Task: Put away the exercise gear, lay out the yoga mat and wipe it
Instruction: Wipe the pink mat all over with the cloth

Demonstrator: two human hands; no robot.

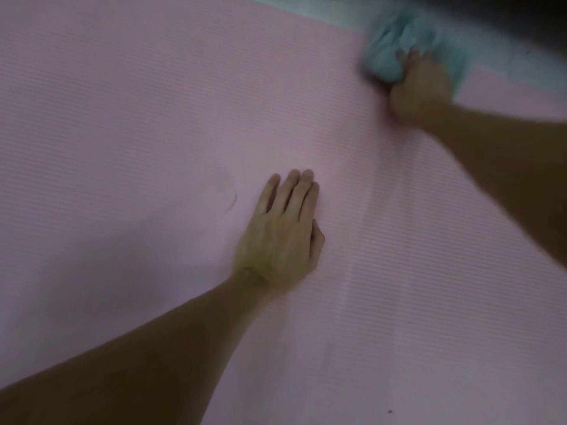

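Observation:
A pink ribbed yoga mat (pixel 138 102) lies flat and fills almost the whole view. My left hand (pixel 280 231) rests palm down on the middle of the mat, fingers straight and together. My right hand (pixel 420 90) grips a bunched light-blue cloth (pixel 386 50) at the mat's far right edge; the hand and cloth are blurred by motion. The cloth lies partly on the mat and partly over its edge.
A strip of pale floor (pixel 322 10) shows beyond the mat's far edge at the top right. A dark area (pixel 521 13) fills the top right corner. A faint curved mark (pixel 231 199) sits on the mat left of my left hand.

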